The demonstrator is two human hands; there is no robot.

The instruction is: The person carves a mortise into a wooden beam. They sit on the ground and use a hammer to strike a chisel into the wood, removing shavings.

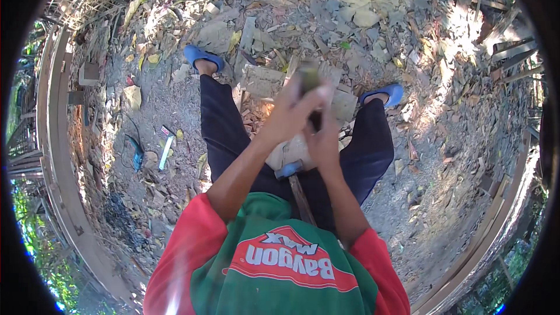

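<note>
My left hand (290, 114) and my right hand (322, 143) are closed round a blurred object (309, 79), greenish at the top and dark lower down; its exact kind cannot be made out. Beneath and around them, pale wooden blocks (260, 79) lie between my legs. A hammer-like tool with a blue-grey head (287, 170) and a wooden handle (300, 198) rests closer to my body, below the held object in the picture.
My feet in blue sandals (201, 55) are spread on dirt strewn with dry leaves. To the left lie a teal corded power tool (137, 157) and a light strip (165, 153). Curved-looking planks (61, 116) and broken branches (513, 52) line the sides.
</note>
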